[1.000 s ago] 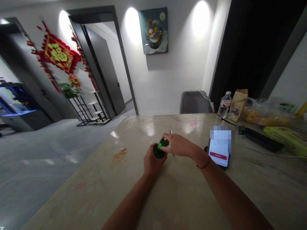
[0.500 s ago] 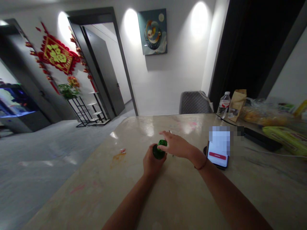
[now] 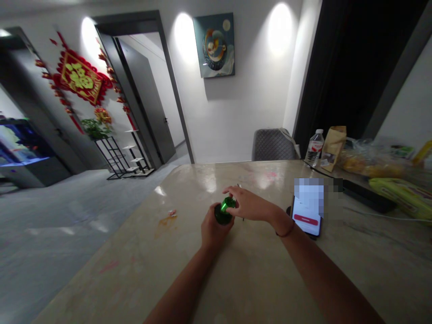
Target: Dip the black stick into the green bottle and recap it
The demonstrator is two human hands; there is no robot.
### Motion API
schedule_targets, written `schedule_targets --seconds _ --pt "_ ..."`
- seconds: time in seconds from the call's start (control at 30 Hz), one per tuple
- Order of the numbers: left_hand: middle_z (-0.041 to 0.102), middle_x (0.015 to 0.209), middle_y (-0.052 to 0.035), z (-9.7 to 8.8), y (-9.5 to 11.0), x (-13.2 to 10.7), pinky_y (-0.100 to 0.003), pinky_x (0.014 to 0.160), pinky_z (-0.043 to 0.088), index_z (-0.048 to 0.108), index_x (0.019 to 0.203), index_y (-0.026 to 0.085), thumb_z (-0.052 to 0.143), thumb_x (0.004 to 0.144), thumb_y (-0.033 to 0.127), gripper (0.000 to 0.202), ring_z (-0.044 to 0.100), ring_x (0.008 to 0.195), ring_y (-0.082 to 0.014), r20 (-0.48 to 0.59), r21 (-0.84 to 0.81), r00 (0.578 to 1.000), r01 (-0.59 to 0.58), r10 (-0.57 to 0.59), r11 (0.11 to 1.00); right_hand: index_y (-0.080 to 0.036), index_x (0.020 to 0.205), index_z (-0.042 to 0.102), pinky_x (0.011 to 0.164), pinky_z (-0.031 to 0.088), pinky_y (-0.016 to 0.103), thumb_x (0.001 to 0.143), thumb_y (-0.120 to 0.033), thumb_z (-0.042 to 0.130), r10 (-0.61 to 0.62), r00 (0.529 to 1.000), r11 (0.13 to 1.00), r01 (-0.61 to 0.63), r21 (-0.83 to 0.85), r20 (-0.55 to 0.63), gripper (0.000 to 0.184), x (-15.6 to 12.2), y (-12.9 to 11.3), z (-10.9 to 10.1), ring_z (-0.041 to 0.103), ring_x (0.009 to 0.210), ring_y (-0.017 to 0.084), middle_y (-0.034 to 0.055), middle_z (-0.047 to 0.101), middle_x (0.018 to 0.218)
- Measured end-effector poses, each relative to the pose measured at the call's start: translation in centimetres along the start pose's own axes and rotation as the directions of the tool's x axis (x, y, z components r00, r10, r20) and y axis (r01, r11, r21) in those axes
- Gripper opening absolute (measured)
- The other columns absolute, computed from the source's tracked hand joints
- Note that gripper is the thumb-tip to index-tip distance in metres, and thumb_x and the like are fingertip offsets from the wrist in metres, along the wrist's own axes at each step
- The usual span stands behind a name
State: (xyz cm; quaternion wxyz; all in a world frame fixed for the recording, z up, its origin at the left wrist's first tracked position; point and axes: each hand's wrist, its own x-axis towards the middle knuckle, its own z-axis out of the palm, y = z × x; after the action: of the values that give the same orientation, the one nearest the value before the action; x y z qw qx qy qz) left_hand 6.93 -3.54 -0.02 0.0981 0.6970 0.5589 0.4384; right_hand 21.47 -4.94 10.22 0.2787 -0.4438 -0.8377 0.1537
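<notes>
On the worktop [image 3: 189,193], your left hand [image 3: 214,229] wraps a dark green bottle [image 3: 221,217] while your right hand [image 3: 251,205] pinches its ridged green cap [image 3: 228,203], not yet off.

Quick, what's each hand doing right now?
Left hand: closed around a green bottle.
Right hand: fingertips on its green cap; can't tell if gripping.

Phone [image 3: 305,219] just right of bottle [image 3: 222,215]
</notes>
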Motion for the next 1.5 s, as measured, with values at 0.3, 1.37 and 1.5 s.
schedule_targets --seconds 0.3,1.37,1.5 --pt "0.063 0.093 -0.0029 0.0 0.1 0.0 -0.027 0.070 0.046 0.043 0.107 0.023 0.063 0.062 0.039 0.052 0.061 0.085 -0.0177 0.014 0.016 1.000 -0.004 0.004 1.000 -0.012 0.101 0.052 0.069 0.040 0.026 0.075 -0.026 0.054 0.045 0.999 0.999 -0.045 0.010 -0.001 0.030 0.1 0.3 -0.4 0.052 0.074 0.013 0.0080 0.056 0.092" --pt "0.060 0.102 -0.0038 -0.2 -0.1 0.3 -0.029 0.079 0.045 0.042 0.114 0.023 0.064 0.064 0.034 0.056 0.058 0.091 -0.0168 0.096 -0.106 0.993 -0.062 0.072 0.992 -0.015 0.102 0.054 0.064 0.039 0.023 0.071 -0.014 0.052 0.013 1.000 0.993 -0.014 0.118 0.007 0.031 0.2 2.2 -1.0 0.050 0.067 0.010 0.0047 0.056 0.093" --pt "0.059 0.105 -0.0056 -0.2 -0.2 0.3 -0.030 0.081 0.045 0.042 0.116 0.021 0.063 0.065 0.034 0.057 0.057 0.095 -0.0180 0.029 -0.114 0.997 -0.067 0.071 0.991 -0.015 0.127 0.035 0.063 0.039 0.023 0.076 -0.031 0.055 0.109 0.993 0.978 -0.098 0.183 -0.052 0.057 0.4 2.3 -0.6 0.051 0.067 0.010 0.0067 0.057 0.095"
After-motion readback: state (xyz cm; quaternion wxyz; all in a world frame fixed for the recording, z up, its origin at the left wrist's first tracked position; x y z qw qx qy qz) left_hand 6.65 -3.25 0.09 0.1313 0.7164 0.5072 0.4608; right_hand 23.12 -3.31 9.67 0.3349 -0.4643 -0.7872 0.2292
